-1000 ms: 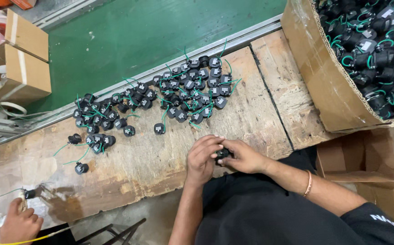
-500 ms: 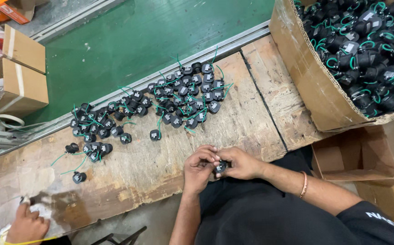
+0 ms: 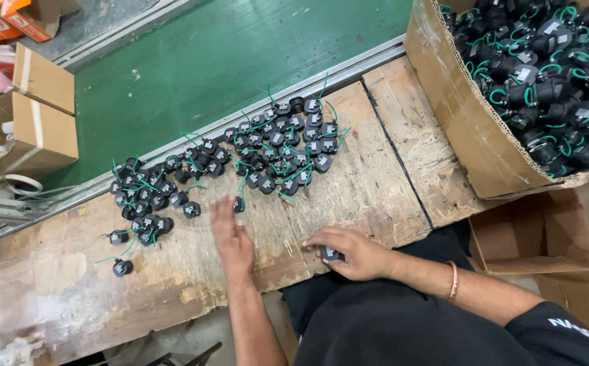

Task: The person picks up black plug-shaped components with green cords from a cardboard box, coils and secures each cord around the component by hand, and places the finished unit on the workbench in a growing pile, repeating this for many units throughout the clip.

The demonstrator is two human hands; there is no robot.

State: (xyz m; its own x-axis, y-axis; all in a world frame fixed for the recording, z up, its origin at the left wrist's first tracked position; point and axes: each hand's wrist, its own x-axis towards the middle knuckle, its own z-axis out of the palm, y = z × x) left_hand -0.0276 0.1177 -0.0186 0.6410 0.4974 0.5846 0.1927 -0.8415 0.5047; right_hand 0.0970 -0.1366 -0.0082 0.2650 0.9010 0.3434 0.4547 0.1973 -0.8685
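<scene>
Setting: worn wooden desk (image 3: 376, 196), planks cracked and rough, set against a green conveyor belt (image 3: 226, 61) with a metal rail between them.
Part in hand: small black part (image 3: 329, 253) at the near edge of the desk, under the right hand (image 3: 348, 252); only one corner shows.
Right hand: fingers curled down around that part, pinning it to the wood, palm low.
Left hand: left hand (image 3: 230, 234) flat and stretched forward, fingers spread wide and holding nothing, tips just beside a loose black part with green wire (image 3: 239, 203). Hand is blurred.
Spread: pile of black parts (image 3: 267, 152) with green wires runs in a band from the middle of the desk to the left, close to the rail; a stray part (image 3: 122, 267) lies apart at the lower left.
Supply: big cardboard box (image 3: 464, 129) at the right, full of the same parts.
Beyond: smaller cardboard boxes (image 3: 36, 108) across the belt at the left; empty carton (image 3: 532, 234) below the desk at the right.
Risk, judged: green wires lie tangled, so lifting one part could drag its neighbours along.
Risk, judged: held part sits right at the desk edge; a loose grip could drop it into the lap.
</scene>
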